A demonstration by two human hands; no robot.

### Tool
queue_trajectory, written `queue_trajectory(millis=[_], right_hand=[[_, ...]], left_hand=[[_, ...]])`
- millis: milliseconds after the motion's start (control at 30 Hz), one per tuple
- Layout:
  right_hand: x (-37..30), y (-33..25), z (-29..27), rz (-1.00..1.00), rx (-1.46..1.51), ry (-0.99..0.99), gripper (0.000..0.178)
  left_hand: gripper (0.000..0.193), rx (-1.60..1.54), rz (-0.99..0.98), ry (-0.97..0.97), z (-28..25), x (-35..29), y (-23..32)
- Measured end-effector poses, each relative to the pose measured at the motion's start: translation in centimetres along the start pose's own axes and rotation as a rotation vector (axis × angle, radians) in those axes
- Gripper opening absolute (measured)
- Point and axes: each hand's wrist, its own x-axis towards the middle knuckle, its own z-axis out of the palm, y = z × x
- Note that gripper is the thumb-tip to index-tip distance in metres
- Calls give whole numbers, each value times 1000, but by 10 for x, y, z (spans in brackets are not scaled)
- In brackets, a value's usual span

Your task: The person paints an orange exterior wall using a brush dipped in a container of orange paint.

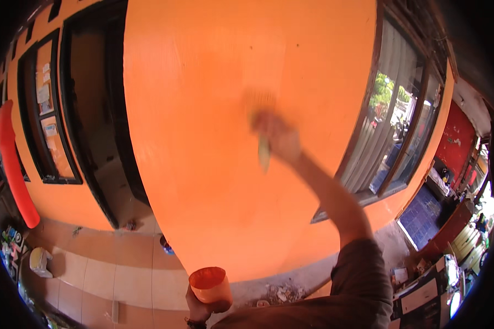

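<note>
Before me rises an orange wall (203,148), with a slightly darker, wet-looking patch around its middle. My right hand (282,138) is raised to it, closed round a paintbrush (264,154) whose light handle sticks out below the fingers. Motion smears the hand and the bristles, which point up at the wall; whether they touch it I cannot tell. Low in the middle, my left hand (196,308) grips an orange paint container (217,289) from its left side and below. Its top is uncovered, and orange paint coats the inside; the paint's depth is hidden.
A curtained window (392,104) with a brown frame is at the right. On the left are a dark doorway (99,98) and a dark-framed window (50,112). Tiles (132,274) cover the floor, with debris (282,293) along the wall's foot. A red curved object (13,164) stands far left.
</note>
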Motion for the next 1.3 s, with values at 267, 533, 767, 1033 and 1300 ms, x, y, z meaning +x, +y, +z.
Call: queue_trajectory(millis=[267,533,767,1033,1300], right_hand=[[17,26,-30,457,1314,-458,14],[260,205,-100,295,628,-172,24],[370,274,-114,6,193,381,19],[372,256,-78,-193,590,616,13],[248,179,-39,98,193,281,34]], left_hand=[[91,-9,14,-58,1,22,13],[50,9,149,-16,18,66,-19],[38,-520,2,99,62,83,29],[27,-469,55,115,74,86,53],[28,-344,62,201,32,90,-36]])
